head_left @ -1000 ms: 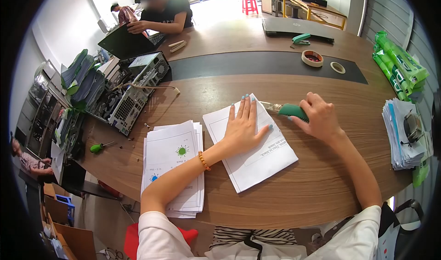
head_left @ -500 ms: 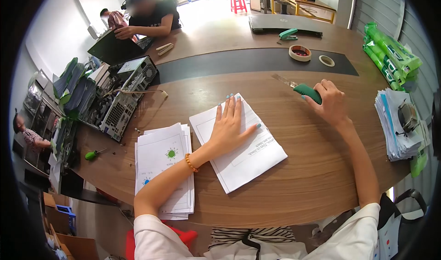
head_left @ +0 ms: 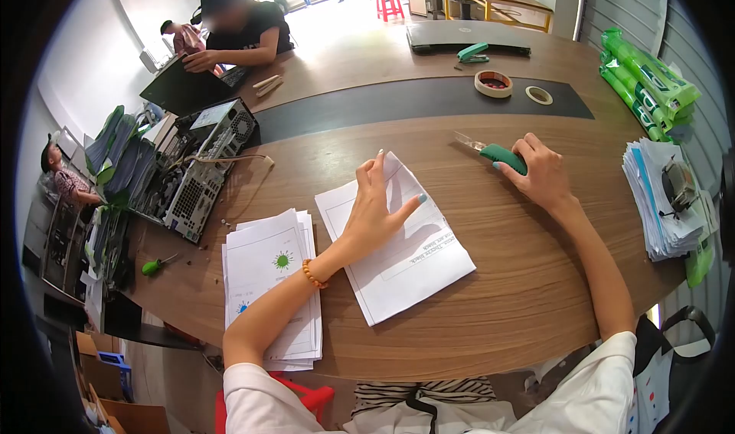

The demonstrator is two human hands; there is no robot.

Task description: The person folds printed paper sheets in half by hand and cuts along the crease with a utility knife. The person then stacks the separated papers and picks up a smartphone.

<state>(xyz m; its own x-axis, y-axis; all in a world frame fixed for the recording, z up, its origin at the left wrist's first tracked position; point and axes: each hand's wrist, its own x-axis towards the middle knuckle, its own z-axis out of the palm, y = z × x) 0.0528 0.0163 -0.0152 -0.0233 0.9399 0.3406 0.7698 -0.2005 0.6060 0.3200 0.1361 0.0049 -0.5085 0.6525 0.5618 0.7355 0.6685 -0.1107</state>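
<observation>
My left hand (head_left: pixel 373 210) is turned partly on its side over a folded white sheet (head_left: pixel 409 281) with printed text, thumb spread away from the fingers. Whether its lower edge touches the paper I cannot tell. In my right hand (head_left: pixel 542 175) is a green-handled utility knife (head_left: pixel 503 158), its blade out and pointing to the upper left, off to the right of the sheet. Beside my left forearm lies a stack of printed sheets (head_left: pixel 264 242) with green and blue splat pictures, partly hidden by the arm.
On the left are an opened computer case (head_left: pixel 200 193) and a screwdriver (head_left: pixel 157 265). Tape rolls (head_left: pixel 493 85), a stapler (head_left: pixel 473 52) and a closed laptop (head_left: pixel 467 37) sit farther back. Green packs (head_left: pixel 651 81) and a paper pile (head_left: pixel 658 200) line the right. A person (head_left: pixel 241 32) handles another laptop.
My left hand has gone from lying flat on the folded sheet to tilting on its side, fingers raised. My right hand still grips the knife, nearly unmoved. The view has shifted slightly.
</observation>
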